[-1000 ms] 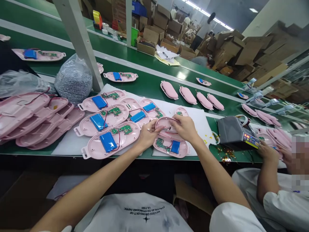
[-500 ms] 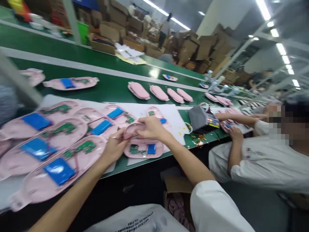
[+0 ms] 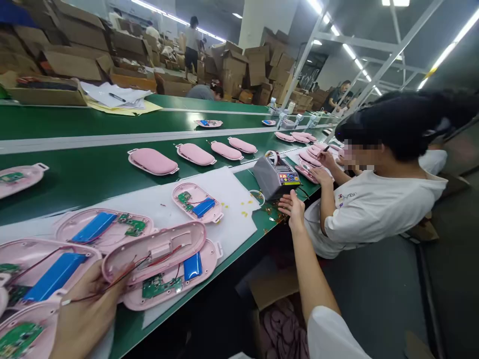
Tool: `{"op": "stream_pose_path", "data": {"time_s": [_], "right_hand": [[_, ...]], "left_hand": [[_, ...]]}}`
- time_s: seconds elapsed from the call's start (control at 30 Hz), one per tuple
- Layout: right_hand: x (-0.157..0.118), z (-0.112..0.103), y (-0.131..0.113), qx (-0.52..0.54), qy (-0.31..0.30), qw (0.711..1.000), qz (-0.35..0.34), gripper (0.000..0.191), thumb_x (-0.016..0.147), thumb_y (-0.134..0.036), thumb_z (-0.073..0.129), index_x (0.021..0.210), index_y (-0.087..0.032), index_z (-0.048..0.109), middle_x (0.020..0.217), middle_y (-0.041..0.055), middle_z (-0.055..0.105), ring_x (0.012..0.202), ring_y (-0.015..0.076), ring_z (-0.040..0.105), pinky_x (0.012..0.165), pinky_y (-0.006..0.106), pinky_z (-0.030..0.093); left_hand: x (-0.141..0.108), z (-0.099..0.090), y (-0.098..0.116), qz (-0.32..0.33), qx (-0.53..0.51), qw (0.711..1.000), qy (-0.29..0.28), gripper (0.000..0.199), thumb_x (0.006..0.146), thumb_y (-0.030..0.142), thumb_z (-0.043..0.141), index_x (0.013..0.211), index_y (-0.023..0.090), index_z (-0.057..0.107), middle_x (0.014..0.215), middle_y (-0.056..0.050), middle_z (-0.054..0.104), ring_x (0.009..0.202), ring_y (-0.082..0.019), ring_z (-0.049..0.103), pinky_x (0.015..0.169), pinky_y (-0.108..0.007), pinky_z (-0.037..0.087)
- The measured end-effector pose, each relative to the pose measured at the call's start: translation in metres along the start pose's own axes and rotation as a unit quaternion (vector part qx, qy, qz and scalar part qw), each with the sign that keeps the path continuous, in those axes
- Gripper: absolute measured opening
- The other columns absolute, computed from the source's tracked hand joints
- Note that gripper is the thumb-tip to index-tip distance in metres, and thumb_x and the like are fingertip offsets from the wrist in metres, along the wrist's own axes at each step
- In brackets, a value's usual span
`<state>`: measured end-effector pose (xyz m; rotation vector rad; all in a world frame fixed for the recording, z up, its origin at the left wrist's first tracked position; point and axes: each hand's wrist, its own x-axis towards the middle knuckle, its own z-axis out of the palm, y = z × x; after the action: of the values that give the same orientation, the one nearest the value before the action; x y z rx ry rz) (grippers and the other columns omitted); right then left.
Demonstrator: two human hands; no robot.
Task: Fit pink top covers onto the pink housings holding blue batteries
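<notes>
My left hand (image 3: 88, 304) grips an oval pink shell (image 3: 192, 234) by its near end, its hollow inside facing up with red and black wires and a white piece in it. Under it lies another pink shell (image 3: 209, 259) with a green board and a blue battery (image 3: 192, 267). My right hand (image 3: 294, 207) is held out with fingers spread, holding nothing, just in front of a grey tape dispenser (image 3: 275, 177) with a lit display. An open pink shell with a board and battery (image 3: 196, 202) rests on the white sheet (image 3: 239, 209).
Several open shells (image 3: 56, 274) crowd the left. Closed pink cases (image 3: 153, 161) line the green table (image 3: 93, 167) beyond the sheet. A person in a white shirt (image 3: 381, 199) works at the right. Below the edge is a cardboard box (image 3: 275, 289) with pink items.
The view has swung right. My right hand has let go of the pink shell and reached right to the dispenser. My left hand still holds the shell, now lower left in view.
</notes>
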<state>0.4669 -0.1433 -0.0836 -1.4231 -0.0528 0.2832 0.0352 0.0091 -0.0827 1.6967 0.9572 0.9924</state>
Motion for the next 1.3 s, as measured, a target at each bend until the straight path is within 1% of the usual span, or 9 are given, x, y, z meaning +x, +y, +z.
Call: {"op": "stream_pose_path", "data": {"time_s": [0.13, 0.3, 0.43, 0.5, 0.6, 0.7, 0.8, 0.97, 1.3], "right_hand": [[0.018, 0.006, -0.001, 0.009, -0.011, 1.0, 0.001, 0.03, 0.068, -0.04, 0.069, 0.08, -0.013, 0.062, 0.067, 0.0016, 0.064, 0.057, 0.0122, 0.062, 0.056, 0.026, 0.055], [-0.02, -0.003, -0.003, -0.002, -0.01, 1.0, -0.014, 0.022, 0.063, -0.031, 0.067, 0.075, -0.018, 0.055, 0.06, -0.0053, 0.057, 0.054, 0.0093, 0.058, 0.057, 0.022, 0.052], [-0.092, 0.029, -0.014, -0.067, -0.216, 0.963, -0.145, 0.02, 0.072, -0.035, 0.067, 0.078, -0.018, 0.057, 0.066, -0.0027, 0.056, 0.057, 0.0113, 0.055, 0.055, 0.024, 0.047], [-0.141, 0.066, -0.025, -0.137, -0.399, 0.871, -0.251, 0.018, 0.084, -0.036, 0.06, 0.08, -0.019, 0.058, 0.07, -0.0007, 0.056, 0.062, 0.0129, 0.054, 0.058, 0.026, 0.045], [-0.203, 0.128, -0.036, -0.269, -0.579, 0.653, -0.408, 0.018, 0.095, -0.029, 0.048, 0.084, -0.019, 0.059, 0.079, 0.0013, 0.054, 0.071, 0.0131, 0.051, 0.066, 0.027, 0.04], [-0.233, 0.17, -0.033, -0.384, -0.602, 0.451, -0.535, 0.021, 0.097, -0.021, 0.041, 0.088, -0.019, 0.06, 0.086, 0.0037, 0.049, 0.074, 0.0141, 0.044, 0.063, 0.027, 0.032], [-0.238, 0.183, -0.023, -0.446, -0.578, 0.353, -0.585, 0.022, 0.096, -0.018, 0.04, 0.092, -0.018, 0.062, 0.088, 0.0059, 0.046, 0.076, 0.0161, 0.041, 0.06, 0.027, 0.026], [-0.238, 0.182, -0.017, -0.489, -0.551, 0.314, -0.599, 0.023, 0.096, -0.019, 0.04, 0.093, -0.018, 0.063, 0.092, 0.0082, 0.045, 0.08, 0.0179, 0.041, 0.055, 0.028, 0.02], [-0.237, 0.181, -0.025, -0.481, -0.57, 0.32, -0.585, 0.023, 0.096, -0.019, 0.041, 0.092, -0.019, 0.063, 0.088, 0.0061, 0.043, 0.074, 0.0163, 0.04, 0.057, 0.027, 0.023]], "left_hand": [[0.0, 0.003, 0.005, -0.035, 0.032, 0.998, 0.039, 0.02, 0.079, 0.047, 0.066, 0.092, 0.032, 0.066, 0.09, -0.002, 0.073, 0.078, -0.026, 0.069, 0.055, -0.034, 0.061], [-0.008, 0.006, 0.002, -0.014, -0.052, 0.997, 0.056, 0.027, 0.07, 0.044, 0.076, 0.076, 0.023, 0.061, 0.071, 0.003, 0.067, 0.063, -0.018, 0.062, 0.049, -0.029, 0.056], [-0.012, 0.006, -0.002, -0.051, -0.132, 0.99, 0.011, 0.031, 0.07, 0.042, 0.078, 0.077, 0.017, 0.063, 0.069, 0.0, 0.064, 0.062, -0.015, 0.059, 0.053, -0.024, 0.051], [-0.013, 0.007, -0.002, -0.066, -0.15, 0.986, 0.009, 0.031, 0.072, 0.042, 0.078, 0.08, 0.015, 0.065, 0.067, 0.0, 0.062, 0.06, -0.014, 0.057, 0.052, -0.023, 0.048], [-0.015, 0.01, 0.0, -0.065, -0.187, 0.98, 0.006, 0.032, 0.072, 0.041, 0.078, 0.086, 0.014, 0.066, 0.071, -0.001, 0.064, 0.064, -0.014, 0.058, 0.056, -0.023, 0.048], [-0.017, 0.014, -0.001, -0.054, -0.245, 0.968, -0.004, 0.034, 0.073, 0.04, 0.078, 0.092, 0.014, 0.068, 0.077, -0.003, 0.067, 0.073, -0.017, 0.062, 0.066, -0.026, 0.051], [-0.018, 0.016, -0.008, -0.048, -0.282, 0.958, -0.012, 0.035, 0.076, 0.039, 0.075, 0.099, 0.014, 0.068, 0.083, -0.004, 0.069, 0.079, -0.019, 0.063, 0.072, -0.028, 0.051], [-0.021, 0.017, -0.019, -0.038, -0.267, 0.963, -0.015, 0.035, 0.081, 0.034, 0.07, 0.111, 0.015, 0.067, 0.094, -0.006, 0.07, 0.088, -0.021, 0.064, 0.074, -0.028, 0.049], [-0.022, 0.024, -0.017, -0.021, -0.282, 0.959, 0.005, 0.03, 0.082, 0.03, 0.067, 0.109, 0.016, 0.068, 0.096, -0.006, 0.071, 0.089, -0.022, 0.064, 0.079, -0.03, 0.05]]}}
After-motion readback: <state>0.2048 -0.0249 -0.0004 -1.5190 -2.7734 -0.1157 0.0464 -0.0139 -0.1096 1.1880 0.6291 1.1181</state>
